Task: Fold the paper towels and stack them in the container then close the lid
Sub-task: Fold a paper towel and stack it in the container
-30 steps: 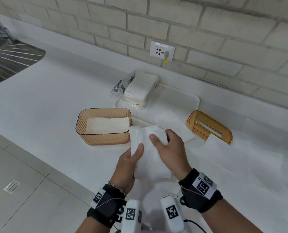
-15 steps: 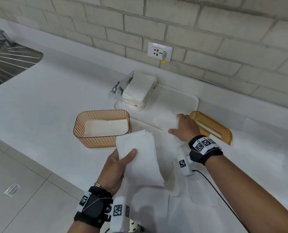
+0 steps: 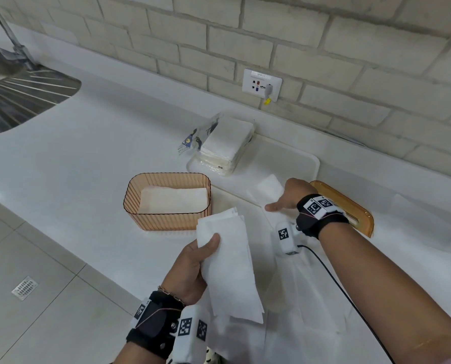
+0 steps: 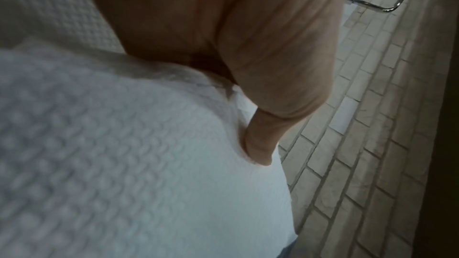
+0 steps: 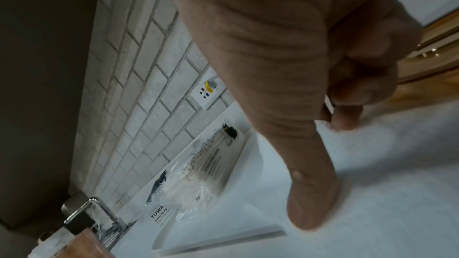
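Observation:
My left hand (image 3: 192,266) grips a folded white paper towel (image 3: 227,266) above the counter's front edge, thumb on top; the left wrist view shows that thumb (image 4: 261,144) pressed into the embossed paper towel (image 4: 124,154). My right hand (image 3: 288,195) lies on a loose paper towel sheet (image 3: 270,186) on the white tray (image 3: 298,161), fingers (image 5: 347,113) curled onto it, thumb stretched out. The ribbed amber container (image 3: 166,222) stands left of it, folded towels inside. The amber lid (image 3: 361,214) lies behind my right wrist, partly hidden.
An opened pack of paper towels (image 3: 224,145) sits at the tray's far left. More unfolded sheets (image 3: 311,311) cover the counter near me. A steel sink (image 3: 16,101) is at far left, and a wall socket (image 3: 261,84) is on the brick wall.
My right hand let go of the folded towel and reached forward to the loose sheet on the tray. The left hand keeps the folded towel, now slightly lower and left.

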The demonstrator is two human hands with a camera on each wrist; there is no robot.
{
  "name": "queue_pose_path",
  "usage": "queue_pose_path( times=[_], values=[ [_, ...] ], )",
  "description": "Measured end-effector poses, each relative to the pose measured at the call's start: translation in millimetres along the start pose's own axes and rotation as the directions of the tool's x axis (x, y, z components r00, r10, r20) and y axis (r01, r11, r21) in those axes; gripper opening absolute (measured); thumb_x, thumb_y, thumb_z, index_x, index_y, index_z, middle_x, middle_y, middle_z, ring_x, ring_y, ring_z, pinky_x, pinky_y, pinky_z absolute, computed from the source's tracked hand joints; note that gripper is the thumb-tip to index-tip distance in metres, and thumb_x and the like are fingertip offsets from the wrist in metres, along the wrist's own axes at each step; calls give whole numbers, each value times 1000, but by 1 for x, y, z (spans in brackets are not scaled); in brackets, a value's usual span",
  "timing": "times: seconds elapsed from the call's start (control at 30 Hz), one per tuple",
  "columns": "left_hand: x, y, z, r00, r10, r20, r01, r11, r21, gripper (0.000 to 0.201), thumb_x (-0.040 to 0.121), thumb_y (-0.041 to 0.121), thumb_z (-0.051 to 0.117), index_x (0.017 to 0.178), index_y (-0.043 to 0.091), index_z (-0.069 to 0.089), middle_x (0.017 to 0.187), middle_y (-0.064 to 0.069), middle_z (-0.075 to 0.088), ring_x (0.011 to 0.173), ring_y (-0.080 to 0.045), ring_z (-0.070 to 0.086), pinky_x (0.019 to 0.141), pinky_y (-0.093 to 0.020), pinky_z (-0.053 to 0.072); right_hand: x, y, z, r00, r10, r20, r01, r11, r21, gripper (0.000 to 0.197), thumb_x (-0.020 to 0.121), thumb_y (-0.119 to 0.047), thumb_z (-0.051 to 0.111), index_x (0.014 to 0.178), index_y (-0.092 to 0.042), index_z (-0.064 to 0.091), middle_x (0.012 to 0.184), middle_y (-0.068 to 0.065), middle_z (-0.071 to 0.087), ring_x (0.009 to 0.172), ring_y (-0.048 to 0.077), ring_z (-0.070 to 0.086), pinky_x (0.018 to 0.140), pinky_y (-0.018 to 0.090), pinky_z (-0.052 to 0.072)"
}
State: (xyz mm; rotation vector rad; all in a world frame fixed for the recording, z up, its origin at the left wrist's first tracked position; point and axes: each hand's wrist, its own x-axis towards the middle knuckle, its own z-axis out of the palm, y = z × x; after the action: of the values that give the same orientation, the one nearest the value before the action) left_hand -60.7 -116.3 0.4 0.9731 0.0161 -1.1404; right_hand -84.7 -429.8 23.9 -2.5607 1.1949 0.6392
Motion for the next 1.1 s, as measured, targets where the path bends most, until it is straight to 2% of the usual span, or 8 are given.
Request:
queue_pose_path(
  times=[0.2, 0.43, 0.53, 0.63, 0.77, 0.87, 0.97, 1.1],
  values=[
    [6, 0, 9, 998, -14, 55, 15, 1000, -18, 52, 92, 29, 66, 135, -1, 65, 134, -26, 67, 119, -38, 68, 95, -46, 57, -19, 4, -8, 992, -109, -71, 123, 963, 240, 55, 79, -52, 87, 118, -16, 71, 117, 0, 73, 101, 17, 65, 87, 29, 52],
    [20, 10, 36, 994, 41, 98, -27, 990, -137, 43, 98, 22, 58, 136, 4, 65, 135, -21, 68, 121, -34, 70, 90, -42, 61, -110, -3, -24, 889, -438, -136, 403, 603, 689, 31, 84, -27, 87, 68, -20, 61, 54, -17, 58, 47, -2, 45, 52, 13, 35],
    [24, 15, 49, 991, 82, 106, -66, 987, -147, 44, 96, 24, 60, 134, 2, 65, 129, -21, 71, 115, -33, 72, 90, -44, 61, -127, -4, -16, 846, -518, -126, 437, 540, 719, 21, 90, -14, 81, 75, -24, 69, 63, -13, 68, 50, -1, 49, 53, 14, 38],
    [28, 13, 53, 992, 104, 72, -93, 986, -141, 56, 97, 31, 65, 141, -2, 56, 127, -23, 69, 113, -33, 71, 94, -46, 60, -143, -6, -9, 856, -498, -139, 428, 532, 730, 30, 94, -39, 75, 65, -34, 67, 63, -14, 58, 56, 3, 45, 60, 17, 37],
    [30, 7, 48, 990, 135, 35, -126, 973, -195, 59, 102, 31, 63, 150, 0, 48, 147, -26, 57, 136, -37, 58, 111, -53, 50, -151, 12, 8, 847, -525, -77, 346, 437, 830, 5, 94, -34, 73, 96, -39, 75, 103, -15, 77, 98, 8, 72, 93, 27, 55],
    [27, 4, 40, 987, 163, 14, -156, 966, -206, 52, 103, 21, 62, 149, 0, 50, 148, -26, 57, 138, -40, 55, 118, -58, 41, -153, 20, 34, 861, -500, -94, 350, 446, 824, 52, 69, -19, 96, 115, -27, 73, 113, -16, 79, 108, 3, 73, 95, 28, 60],
    [20, 1, 26, 974, 226, 32, -218, 963, -158, 53, 98, 7, 67, 148, 0, 51, 146, -30, 57, 136, -46, 55, 115, -64, 41, -148, 15, 54, 909, -365, -203, 327, 318, 890, 35, 74, -16, 95, 105, -11, 79, 107, 3, 81, 104, 21, 77, 100, 47, 60],
    [6, 6, 2, 919, 346, -188, -310, 931, 194, 73, 70, -3, 92, 132, 26, 68, 127, -14, 73, 117, -34, 71, 96, -54, 59, -134, 7, 70, 939, -240, -247, 285, 138, 948, 25, 77, -12, 92, 97, -8, 78, 104, 12, 80, 102, 29, 76, 94, 40, 59]
  ],
)
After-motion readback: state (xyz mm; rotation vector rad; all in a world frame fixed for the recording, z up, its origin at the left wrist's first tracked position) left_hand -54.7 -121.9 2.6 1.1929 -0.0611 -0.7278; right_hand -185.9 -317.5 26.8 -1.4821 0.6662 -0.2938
